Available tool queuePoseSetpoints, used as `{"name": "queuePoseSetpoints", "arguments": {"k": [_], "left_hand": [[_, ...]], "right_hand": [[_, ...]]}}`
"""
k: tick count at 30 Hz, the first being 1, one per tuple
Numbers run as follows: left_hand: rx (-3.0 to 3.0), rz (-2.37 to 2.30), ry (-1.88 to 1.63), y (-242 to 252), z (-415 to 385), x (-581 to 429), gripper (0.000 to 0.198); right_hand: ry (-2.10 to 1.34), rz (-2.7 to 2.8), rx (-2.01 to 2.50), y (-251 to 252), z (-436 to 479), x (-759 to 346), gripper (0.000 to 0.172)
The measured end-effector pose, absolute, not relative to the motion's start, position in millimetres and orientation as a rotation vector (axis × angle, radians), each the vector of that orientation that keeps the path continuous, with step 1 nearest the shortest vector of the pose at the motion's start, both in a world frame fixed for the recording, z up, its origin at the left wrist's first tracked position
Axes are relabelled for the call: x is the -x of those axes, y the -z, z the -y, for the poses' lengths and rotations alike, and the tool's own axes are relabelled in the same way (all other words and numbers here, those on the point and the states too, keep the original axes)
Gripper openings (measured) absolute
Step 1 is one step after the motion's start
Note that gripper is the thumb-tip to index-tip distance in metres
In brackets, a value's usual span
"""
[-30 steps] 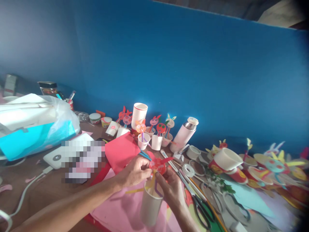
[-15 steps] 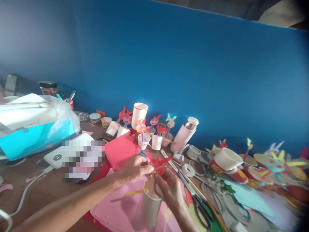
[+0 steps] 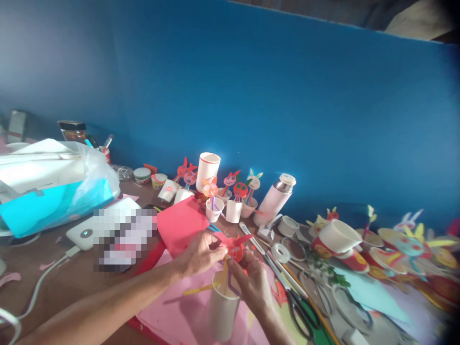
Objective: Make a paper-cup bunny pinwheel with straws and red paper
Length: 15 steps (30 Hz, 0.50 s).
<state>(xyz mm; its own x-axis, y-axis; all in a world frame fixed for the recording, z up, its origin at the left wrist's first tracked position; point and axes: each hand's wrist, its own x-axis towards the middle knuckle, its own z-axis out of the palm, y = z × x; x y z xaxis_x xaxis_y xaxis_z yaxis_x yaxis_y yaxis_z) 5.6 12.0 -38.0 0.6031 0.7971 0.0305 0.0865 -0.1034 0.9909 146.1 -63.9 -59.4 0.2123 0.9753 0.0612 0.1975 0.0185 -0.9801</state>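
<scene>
My left hand [image 3: 199, 254] and my right hand [image 3: 249, 287] pinch a red paper cut-out [image 3: 235, 250] between them, with fingers partly hiding it. Just below the hands stands a white paper cup [image 3: 223, 311] on a pink sheet [image 3: 168, 306]. Purple and yellow drinking straws [image 3: 225, 278] rise from the cup toward the cut-out. Where the straws meet the paper is hidden by my fingers. A red paper sheet [image 3: 181, 225] lies beyond my left hand.
Finished paper-cup figures on straws [image 3: 230, 187] stand by a white thermos [image 3: 273, 201]. To the right lie green-handled scissors [image 3: 300, 306], a tape roll [image 3: 281, 253] and colourful paper crafts [image 3: 409, 249]. A white power bank [image 3: 81, 233] and plastic-wrapped package [image 3: 53, 191] sit left. A blue wall rises behind.
The red cut-out has turned in my fingers, and a pointed red flap now sticks out toward the upper left. My hands have shifted slightly. The cup and the table items stay put.
</scene>
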Motion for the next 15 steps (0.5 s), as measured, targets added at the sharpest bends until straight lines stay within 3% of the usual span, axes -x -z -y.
{"name": "queuePoseSetpoints", "arguments": {"k": [15], "left_hand": [[-1.443,-0.773,-0.623,27,-18,-2,0.041]], "right_hand": [[-0.933,1.161,1.352,55,63,-151,0.027]]}}
